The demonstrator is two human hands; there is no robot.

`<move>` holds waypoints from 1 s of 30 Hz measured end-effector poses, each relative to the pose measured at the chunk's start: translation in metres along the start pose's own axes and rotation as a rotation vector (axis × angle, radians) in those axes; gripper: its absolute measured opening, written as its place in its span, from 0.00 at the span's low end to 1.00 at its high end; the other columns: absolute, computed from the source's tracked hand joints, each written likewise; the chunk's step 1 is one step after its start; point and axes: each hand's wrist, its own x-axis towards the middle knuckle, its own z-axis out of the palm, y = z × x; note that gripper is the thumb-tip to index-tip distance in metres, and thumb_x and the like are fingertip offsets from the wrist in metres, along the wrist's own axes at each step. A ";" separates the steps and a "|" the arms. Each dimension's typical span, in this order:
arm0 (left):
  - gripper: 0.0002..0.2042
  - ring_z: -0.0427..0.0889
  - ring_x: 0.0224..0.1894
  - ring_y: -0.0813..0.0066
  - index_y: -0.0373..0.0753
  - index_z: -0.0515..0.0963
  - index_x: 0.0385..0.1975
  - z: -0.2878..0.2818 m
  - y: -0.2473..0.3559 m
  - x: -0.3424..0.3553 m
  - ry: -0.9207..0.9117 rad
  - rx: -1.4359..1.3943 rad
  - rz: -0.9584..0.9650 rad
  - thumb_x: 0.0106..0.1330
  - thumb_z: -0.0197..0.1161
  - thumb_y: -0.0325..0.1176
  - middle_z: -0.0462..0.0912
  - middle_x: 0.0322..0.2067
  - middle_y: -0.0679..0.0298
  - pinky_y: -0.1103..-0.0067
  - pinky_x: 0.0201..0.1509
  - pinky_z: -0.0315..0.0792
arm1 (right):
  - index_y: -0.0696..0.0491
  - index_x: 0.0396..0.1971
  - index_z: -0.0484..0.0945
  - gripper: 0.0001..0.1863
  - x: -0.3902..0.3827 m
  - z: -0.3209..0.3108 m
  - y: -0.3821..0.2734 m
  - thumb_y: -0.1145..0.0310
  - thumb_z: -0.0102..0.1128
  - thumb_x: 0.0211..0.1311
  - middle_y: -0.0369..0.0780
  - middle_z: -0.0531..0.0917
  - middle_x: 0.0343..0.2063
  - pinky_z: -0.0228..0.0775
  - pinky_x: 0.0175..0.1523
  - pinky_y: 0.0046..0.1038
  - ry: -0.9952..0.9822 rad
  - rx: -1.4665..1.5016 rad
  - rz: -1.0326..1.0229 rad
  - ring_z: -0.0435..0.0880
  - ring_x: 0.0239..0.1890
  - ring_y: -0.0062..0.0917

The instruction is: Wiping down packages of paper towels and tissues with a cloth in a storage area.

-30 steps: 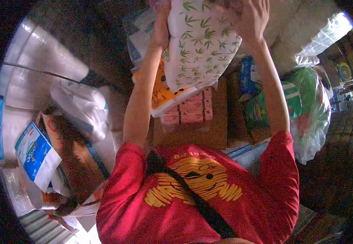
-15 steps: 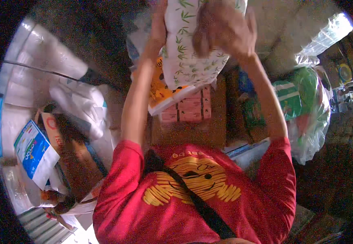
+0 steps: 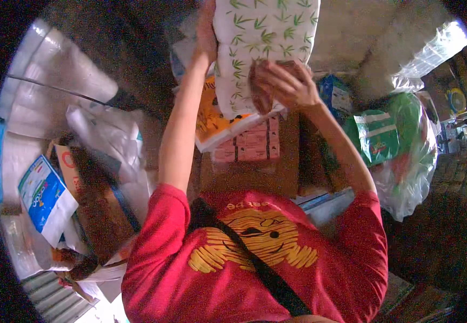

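Observation:
A white, soft-looking pack point(image 3: 268, 37) printed with green bamboo leaves is held up at the top of the view, its upper end cut off by the frame. My left hand point(image 3: 206, 40) grips its left side, with the fingers partly out of sight. Against the lower right of its face lies my right hand point(image 3: 290, 85), fingers stretched out and a little blurred. A dark brown patch sits by those fingertips; whether it is a cloth or a shadow I cannot tell. Below the pack are an orange and white package point(image 3: 212, 121) and a pink box point(image 3: 252, 142) with dark bands.
A brown carton point(image 3: 249, 177) stands under the pink box. On the left are white plastic-wrapped bundles point(image 3: 56, 86), a crumpled clear bag point(image 3: 110, 134) and a blue and white package point(image 3: 48, 196). Green packages in clear plastic point(image 3: 405, 129) are at the right.
My right hand has slid down the pack's face toward its lower end. More of the leaf-printed face now shows. My left hand keeps its place on the side.

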 end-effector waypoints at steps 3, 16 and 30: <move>0.31 0.71 0.45 0.70 0.37 0.68 0.49 0.017 -0.003 -0.003 -0.093 0.021 0.018 0.58 0.47 0.59 0.73 0.44 0.62 0.74 0.46 0.67 | 0.39 0.44 0.73 0.21 0.030 -0.023 0.052 0.62 0.58 0.45 0.31 0.74 0.45 0.60 0.53 0.38 0.071 0.017 0.231 0.72 0.48 0.27; 0.30 0.66 0.52 0.65 0.39 0.61 0.56 0.004 0.016 -0.011 0.317 0.307 0.016 0.62 0.42 0.56 0.66 0.53 0.61 0.72 0.55 0.59 | 0.42 0.40 0.76 0.18 0.041 0.005 -0.010 0.65 0.58 0.42 0.33 0.70 0.50 0.56 0.55 0.41 0.142 0.175 0.242 0.64 0.57 0.29; 0.31 0.67 0.51 0.65 0.38 0.60 0.56 0.028 0.011 -0.013 -0.024 0.096 -0.097 0.62 0.41 0.57 0.66 0.52 0.60 0.72 0.53 0.62 | 0.48 0.43 0.68 0.22 0.103 -0.032 0.051 0.63 0.56 0.43 0.38 0.68 0.51 0.53 0.54 0.41 0.378 0.116 0.406 0.65 0.53 0.36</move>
